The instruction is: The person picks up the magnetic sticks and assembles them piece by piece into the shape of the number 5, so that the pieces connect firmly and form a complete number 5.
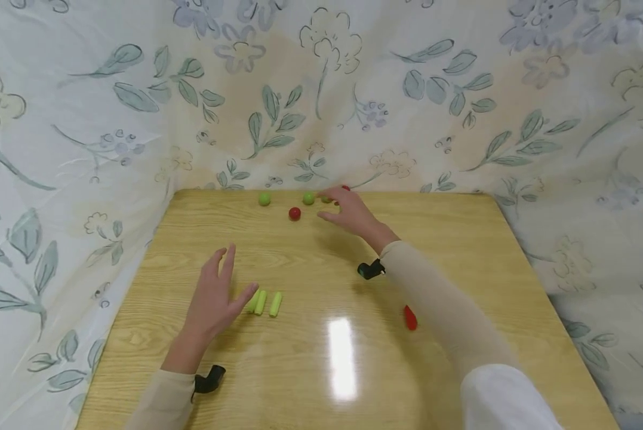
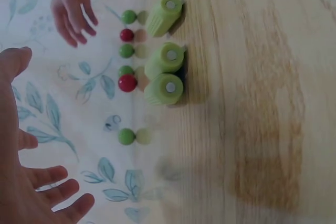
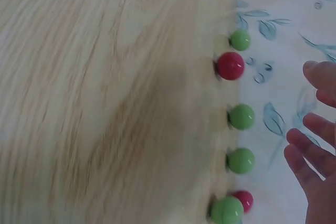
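My left hand [image 1: 214,301] is held over the left part of the wooden table, fingers spread, nothing in its grasp. Beside its thumb lie three short, light green tapered cylinders [image 1: 275,304], one partly hidden by the hand in the head view; the left wrist view shows a ribbed side and pale round end on a light green cylinder [image 2: 164,88]. My right hand [image 1: 350,212] reaches over the far edge with fingers apart, holding nothing. Around it are small green balls [image 3: 241,116] and red balls [image 3: 230,66], some partly covered by the hand in the head view.
A red tapered piece [image 1: 410,318] lies beside my right forearm. Black wrist cameras [image 1: 210,380] are strapped to both arms. Floral cloth [image 1: 278,89] hangs behind the wooden table [image 1: 321,364] and along its sides. A bright reflection shows on the tabletop.
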A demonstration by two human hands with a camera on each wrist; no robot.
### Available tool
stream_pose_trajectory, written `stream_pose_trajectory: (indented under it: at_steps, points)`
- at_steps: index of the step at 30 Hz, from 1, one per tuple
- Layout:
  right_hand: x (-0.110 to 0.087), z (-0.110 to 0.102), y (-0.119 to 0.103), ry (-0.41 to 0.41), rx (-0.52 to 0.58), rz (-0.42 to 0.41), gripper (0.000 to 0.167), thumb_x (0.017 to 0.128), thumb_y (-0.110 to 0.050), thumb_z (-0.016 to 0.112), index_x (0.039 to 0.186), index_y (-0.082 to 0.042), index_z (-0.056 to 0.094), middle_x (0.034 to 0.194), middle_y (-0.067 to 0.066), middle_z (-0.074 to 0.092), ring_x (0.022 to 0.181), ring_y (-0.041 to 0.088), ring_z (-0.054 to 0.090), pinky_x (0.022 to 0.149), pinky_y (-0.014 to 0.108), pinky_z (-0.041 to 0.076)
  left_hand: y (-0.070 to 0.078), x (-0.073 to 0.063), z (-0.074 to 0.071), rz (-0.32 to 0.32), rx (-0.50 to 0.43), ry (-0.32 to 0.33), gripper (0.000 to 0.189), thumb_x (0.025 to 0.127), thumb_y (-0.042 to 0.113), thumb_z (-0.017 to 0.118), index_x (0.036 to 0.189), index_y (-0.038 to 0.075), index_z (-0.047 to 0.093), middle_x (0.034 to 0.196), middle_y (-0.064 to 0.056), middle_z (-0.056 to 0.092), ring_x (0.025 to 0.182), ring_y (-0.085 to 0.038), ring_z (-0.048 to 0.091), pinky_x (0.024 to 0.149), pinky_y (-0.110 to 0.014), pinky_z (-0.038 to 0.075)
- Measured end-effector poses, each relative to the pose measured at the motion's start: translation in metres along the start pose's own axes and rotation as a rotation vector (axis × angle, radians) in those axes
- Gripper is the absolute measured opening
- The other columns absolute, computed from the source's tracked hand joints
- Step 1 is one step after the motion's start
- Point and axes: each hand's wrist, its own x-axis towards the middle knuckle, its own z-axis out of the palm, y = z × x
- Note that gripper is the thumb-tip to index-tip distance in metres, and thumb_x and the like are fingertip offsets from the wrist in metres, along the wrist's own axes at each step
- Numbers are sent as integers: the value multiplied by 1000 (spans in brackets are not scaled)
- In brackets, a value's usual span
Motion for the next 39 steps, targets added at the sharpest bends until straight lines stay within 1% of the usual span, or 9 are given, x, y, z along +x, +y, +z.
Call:
stream_pose_trajectory:
  at_steps: [4,9,11,14,17,23,27,33,39]
  points:
    - [10,20,-3,-62,3,44,51,104,-29,77,149,-8,64,149,11,62,131,35,61,108,43,51,1,-3,4,10,-2,-10,95,103,43,72,171,1,22,164,-34,32,148,-55,35,114,-72,36]
    - [30,40,-10,-119,-53,34,47,107,-27,73,149,-9,64,145,12,65,127,34,60,107,44,50,2,-4,4,10,1,1,94,103,44,72,170,-1,24,162,-35,34,147,-55,35,114,-71,36]
    - [37,47,-13,-131,-64,40,46,108,-26,71,151,-11,63,148,11,64,127,32,60,108,43,49,2,-4,4,6,-1,3,93,103,44,71,170,-1,24,162,-35,34,147,-55,35,114,-71,36]
    - [42,58,-16,-155,-56,69,48,109,-25,69,155,-15,60,154,8,60,131,29,60,111,41,48,1,-5,6,-1,-5,-4,93,103,44,71,170,-2,25,162,-34,34,148,-54,35,114,-71,36]
    - [46,68,-18,-176,-62,56,50,109,-24,69,158,-16,58,156,7,57,136,28,58,115,39,46,1,-7,7,-5,-7,-12,94,103,44,71,170,-1,24,162,-33,34,148,-54,35,114,-71,36]
    - [53,75,-26,-154,-165,-13,42,109,-21,70,149,-10,66,149,8,63,139,26,55,119,37,39,-1,-7,8,4,-8,9,92,104,44,71,170,0,24,162,-34,35,148,-54,36,114,-71,37]
    - [55,75,-27,-150,-222,-25,33,109,-20,69,140,-9,72,142,8,67,134,25,58,117,37,41,-2,-6,7,-2,-8,6,92,104,44,70,171,0,24,162,-34,34,148,-54,35,114,-71,36]
    - [58,82,-18,-123,-207,-21,27,109,-19,70,133,-9,75,133,5,70,126,21,60,113,34,44,-3,-7,6,-8,-6,3,90,104,43,70,171,2,26,162,-34,35,148,-55,35,113,-72,37]
    - [58,85,-19,-107,-187,13,23,107,-15,72,128,-8,75,120,5,72,109,21,60,101,36,49,-4,-7,8,-15,1,-12,90,102,40,75,171,5,28,161,-35,36,147,-55,37,113,-72,38]
